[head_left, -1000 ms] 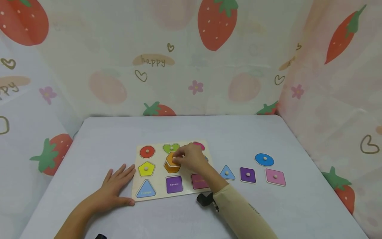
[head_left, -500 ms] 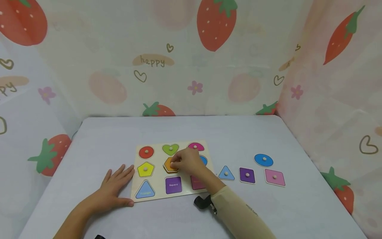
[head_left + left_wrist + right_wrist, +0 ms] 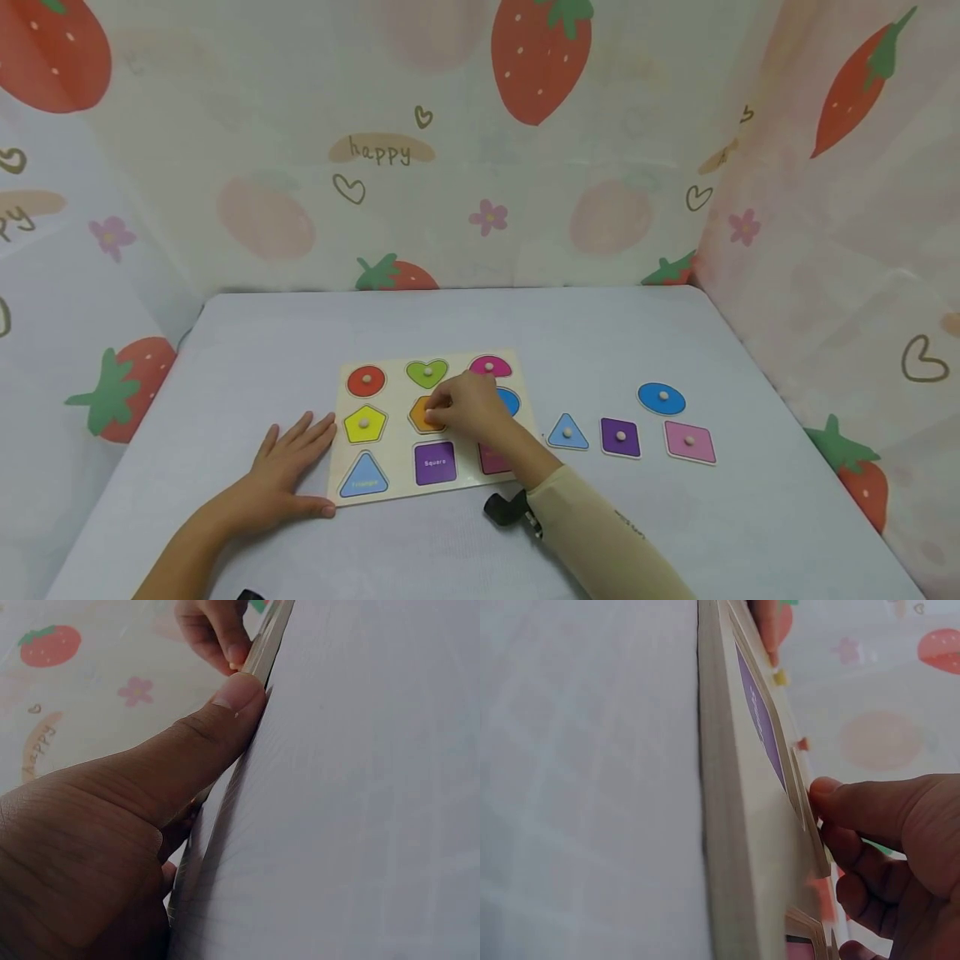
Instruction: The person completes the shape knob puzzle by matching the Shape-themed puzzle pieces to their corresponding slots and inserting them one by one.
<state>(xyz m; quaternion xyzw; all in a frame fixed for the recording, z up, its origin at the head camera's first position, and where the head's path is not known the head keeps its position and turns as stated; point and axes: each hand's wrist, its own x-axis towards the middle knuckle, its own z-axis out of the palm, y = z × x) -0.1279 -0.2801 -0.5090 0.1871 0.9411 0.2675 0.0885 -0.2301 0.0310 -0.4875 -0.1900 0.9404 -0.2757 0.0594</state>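
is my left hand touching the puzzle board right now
Touching. In the left wrist view the thumb tip of the left hand presses against the edge of the puzzle board. The head view agrees: the hand lies flat against the board's left edge.

Setting: child's play corner, likely home or playroom | backdrop: strawberry-print curtain [image 3: 480, 167] hung on three sides — hearts, flowers, "happy" lettering | surface: table [image 3: 675, 517] under pale lilac cloth | play gear: wooden shape puzzle board [image 3: 431, 429] — loose knobbed shape pieces [image 3: 621, 437] lying beside it
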